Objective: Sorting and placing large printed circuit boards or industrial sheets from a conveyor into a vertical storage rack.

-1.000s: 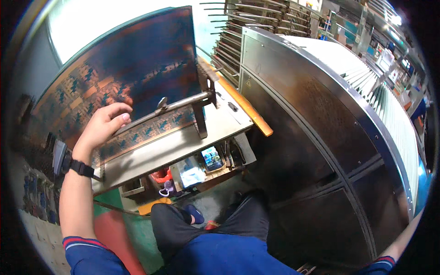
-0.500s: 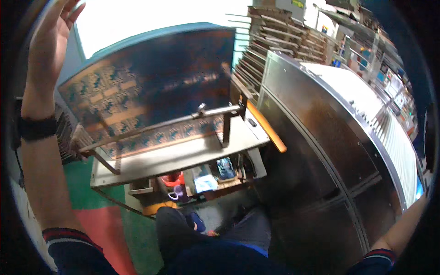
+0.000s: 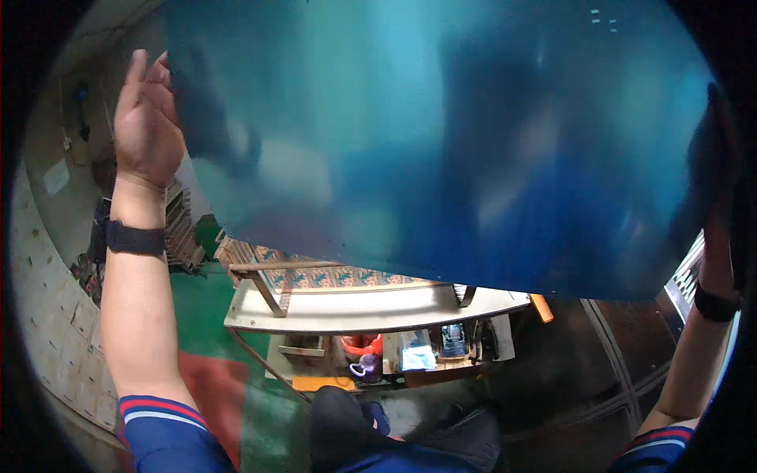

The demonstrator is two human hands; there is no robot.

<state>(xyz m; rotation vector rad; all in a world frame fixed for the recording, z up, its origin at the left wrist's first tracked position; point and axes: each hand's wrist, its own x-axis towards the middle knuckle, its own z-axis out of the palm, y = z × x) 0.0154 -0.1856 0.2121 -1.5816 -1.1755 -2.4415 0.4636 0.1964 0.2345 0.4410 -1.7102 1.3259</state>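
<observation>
A large glossy blue panel point(image 3: 378, 173) is raised in front of me and fills most of the upper view. My left hand point(image 3: 148, 118) is at its left edge, fingers pointing up and the fingertips partly hidden by the edge. At the opposite edge my right hand point(image 3: 714, 142) grips the panel, though it shows only as a dark shape. Below the panel stands a pale bench point(image 3: 378, 310) with a metal rack bar point(image 3: 296, 266) on it. A copper-and-dark patterned board point(image 3: 339, 277) leans there, mostly hidden behind the blue panel.
Under the bench top are a red container point(image 3: 362, 344), a purple mug point(image 3: 365, 367) and a yellow piece point(image 3: 323, 383). A dark metal-framed cabinet or cover point(image 3: 568, 378) stands to the right. Slatted racks point(image 3: 183, 229) are at the left, above green and red flooring point(image 3: 213, 394).
The blue panel has come into view between my hands and now covers most of the patterned board. My left hand has moved right and down in view; my right hand has come into view.
</observation>
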